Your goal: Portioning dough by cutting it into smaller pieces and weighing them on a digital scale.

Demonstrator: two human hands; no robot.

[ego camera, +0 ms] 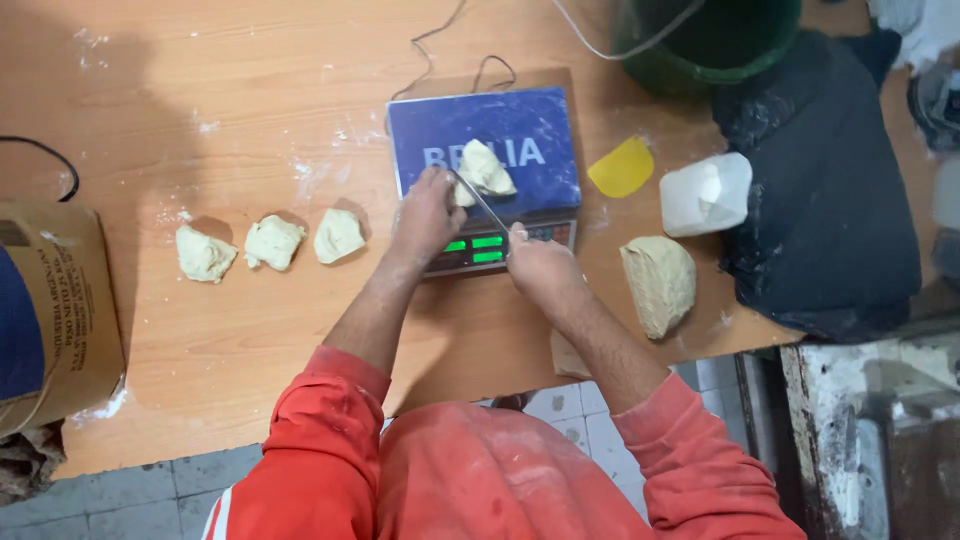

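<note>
While the left hand (425, 213) pinches the dough piece (485, 168) on the blue scale (487, 180), the right hand (537, 265) grips a metal blade (484, 205) touching it.

The green bucket (708, 45) is cut off by the far edge, the cardboard box (55, 310) by the left one. The right hand (540, 268) hides part of the scale's display (485, 250). What it grips is too thin to identify.
</note>
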